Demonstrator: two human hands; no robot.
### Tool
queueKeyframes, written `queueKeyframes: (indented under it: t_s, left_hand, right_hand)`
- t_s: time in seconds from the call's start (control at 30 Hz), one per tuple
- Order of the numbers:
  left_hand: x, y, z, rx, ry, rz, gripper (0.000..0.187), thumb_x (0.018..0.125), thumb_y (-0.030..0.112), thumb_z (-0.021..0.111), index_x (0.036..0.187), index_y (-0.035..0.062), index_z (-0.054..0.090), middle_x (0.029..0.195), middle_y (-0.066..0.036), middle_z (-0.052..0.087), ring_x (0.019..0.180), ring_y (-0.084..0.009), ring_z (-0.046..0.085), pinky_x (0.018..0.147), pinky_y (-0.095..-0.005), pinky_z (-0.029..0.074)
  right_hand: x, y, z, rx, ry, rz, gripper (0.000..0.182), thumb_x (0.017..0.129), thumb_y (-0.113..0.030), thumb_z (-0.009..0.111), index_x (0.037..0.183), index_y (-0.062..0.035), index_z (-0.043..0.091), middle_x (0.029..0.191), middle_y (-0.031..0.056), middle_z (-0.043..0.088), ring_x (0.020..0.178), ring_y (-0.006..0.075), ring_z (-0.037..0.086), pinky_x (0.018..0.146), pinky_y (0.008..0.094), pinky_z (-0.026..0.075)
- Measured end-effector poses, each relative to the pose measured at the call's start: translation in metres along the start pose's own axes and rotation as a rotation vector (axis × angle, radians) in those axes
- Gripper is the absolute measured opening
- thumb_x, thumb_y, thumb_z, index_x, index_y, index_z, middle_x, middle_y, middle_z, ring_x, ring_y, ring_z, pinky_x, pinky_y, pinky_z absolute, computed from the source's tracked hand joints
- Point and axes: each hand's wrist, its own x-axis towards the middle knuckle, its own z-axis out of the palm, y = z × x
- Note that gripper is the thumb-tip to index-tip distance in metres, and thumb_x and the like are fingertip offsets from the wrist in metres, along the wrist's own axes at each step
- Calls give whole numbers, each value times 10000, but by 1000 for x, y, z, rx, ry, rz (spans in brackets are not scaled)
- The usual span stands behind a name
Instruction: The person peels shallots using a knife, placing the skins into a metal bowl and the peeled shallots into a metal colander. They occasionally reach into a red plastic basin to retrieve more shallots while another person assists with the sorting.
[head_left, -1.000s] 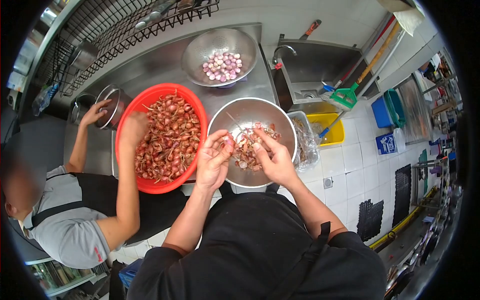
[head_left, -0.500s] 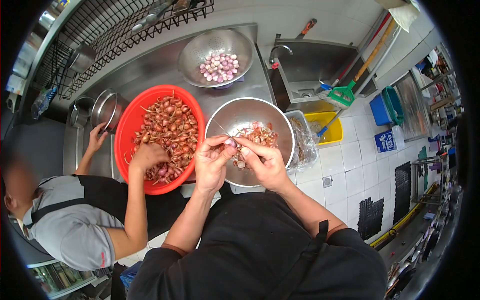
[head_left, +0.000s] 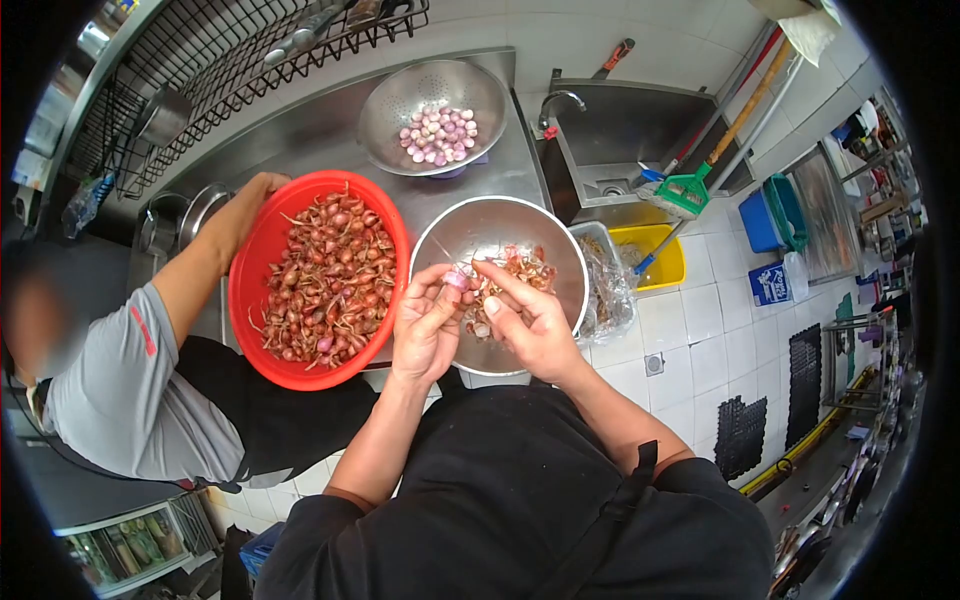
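Note:
My left hand (head_left: 428, 325) pinches a shallot (head_left: 457, 279) between thumb and fingertips, its pale purple flesh showing. Close on its right is my right hand (head_left: 530, 318), with thumb and index finger apart and no object visible between them; its other fingers are partly hidden. Both hands are over a steel bowl (head_left: 565, 235) holding loose reddish-brown skins (head_left: 527, 266). A thin straight line shows by my left fingertips; I cannot make out what it is. To the left, a red basin (head_left: 245, 300) is heaped with unpeeled shallots (head_left: 335, 265).
A steel colander (head_left: 385, 100) with peeled shallots (head_left: 438, 135) stands behind on the steel counter (head_left: 300, 145). At left a co-worker (head_left: 150, 370) reaches past the red basin. Right are a clear plastic bag (head_left: 603, 285), a yellow container (head_left: 665, 262) and a sink (head_left: 610, 150).
My right thumb and index finger have spread apart from the shallot, which shows more pale flesh. The co-worker's hand has left the red basin's shallots, and an arm now reaches behind the rim.

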Motion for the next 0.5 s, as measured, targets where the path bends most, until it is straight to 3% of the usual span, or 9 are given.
queueKeyframes:
  t_s: [0.07, 0.1, 0.17, 0.3, 0.37, 0.4, 0.47, 0.5]
  left_hand:
    - [-1, -2, -2, -13, 15, 27, 256, 922, -8, 619, 1169, 49, 582, 1134, -97, 648, 1016, -181, 649, 884, -283, 537]
    - [-1, -4, -2, -26, 30, 55, 258, 909, -35, 629, 1148, 51, 581, 1146, -98, 636, 999, -185, 651, 879, -298, 537]
    - [1, -5, -3, -2, 25, 94, 251, 904, -36, 637, 1133, 51, 585, 1136, -98, 641, 991, -180, 651, 873, -302, 537]
    - [2, -5, -2, 5, 21, 130, 224, 904, -26, 643, 1110, 47, 594, 1090, -95, 661, 964, -170, 656, 859, -303, 540]
    - [1, -4, -2, -6, 1, 88, 216, 912, 6, 644, 1118, 53, 599, 1089, -83, 667, 963, -160, 652, 858, -291, 539]
    - [2, -3, -3, -16, -19, 47, 210, 920, 39, 644, 1126, 58, 604, 1087, -71, 672, 963, -150, 649, 857, -280, 538]
    - [4, -2, -4, -29, -9, 25, 208, 926, 54, 641, 1130, 58, 602, 1094, -72, 671, 956, -152, 652, 852, -279, 541]
    - [4, -1, -5, -41, 1, 0, 206, 932, 69, 637, 1134, 58, 601, 1101, -73, 669, 949, -155, 655, 848, -278, 544]
  right_hand:
    - [-1, -3, 7, -38, -1, -123, 397, 989, -102, 546, 1366, 20, 519, 1100, 76, 674, 964, 113, 624, 876, 256, 482]
    - [-1, -1, 9, -37, -1, -123, 397, 989, -102, 546, 1366, 20, 519, 1100, 76, 674, 964, 113, 624, 876, 256, 482]
    - [1, 3, 11, -74, -22, -190, 388, 978, -74, 549, 1353, 26, 530, 1206, 129, 654, 1142, 163, 592, 998, 287, 431]
    - [5, 4, 9, -309, 20, -355, 356, 977, -74, 549, 1314, 36, 565, 1209, 139, 658, 1141, 163, 593, 995, 294, 436]
    - [5, 5, 10, -206, 77, -284, 322, 980, -95, 557, 1274, 26, 606, 1100, 90, 686, 975, 121, 635, 869, 267, 492]
    - [7, 7, 9, -207, 76, -286, 322, 980, -95, 557, 1274, 26, 606, 1100, 90, 686, 975, 121, 635, 869, 267, 492]
    - [9, 11, 5, -153, 74, -199, 318, 985, -122, 565, 1270, 10, 616, 933, 28, 673, 755, 76, 599, 695, 236, 494]
    - [9, 9, 5, -153, 72, -199, 318, 985, -122, 565, 1270, 10, 616, 933, 28, 673, 755, 76, 599, 695, 236, 494]
